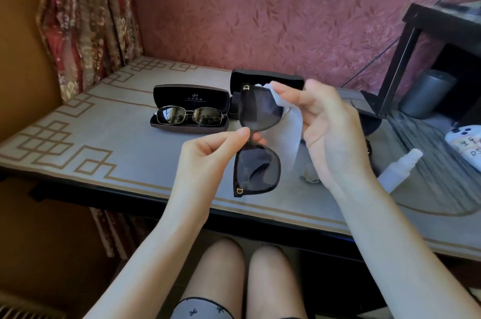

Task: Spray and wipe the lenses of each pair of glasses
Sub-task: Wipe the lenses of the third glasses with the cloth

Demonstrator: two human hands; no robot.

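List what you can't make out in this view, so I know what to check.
Head view:
- bottle: lower end hidden behind the right forearm.
- far case: inside hidden by the sunglasses and cloth.
- near case lid: lettering too small to read.
- white object: cut off by the right edge.

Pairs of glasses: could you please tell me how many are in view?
2. The black sunglasses are held: left hand pinches the bridge, right hand holds a cloth against them. The metal-framed pair lies in an open case. Another case is partly hidden.
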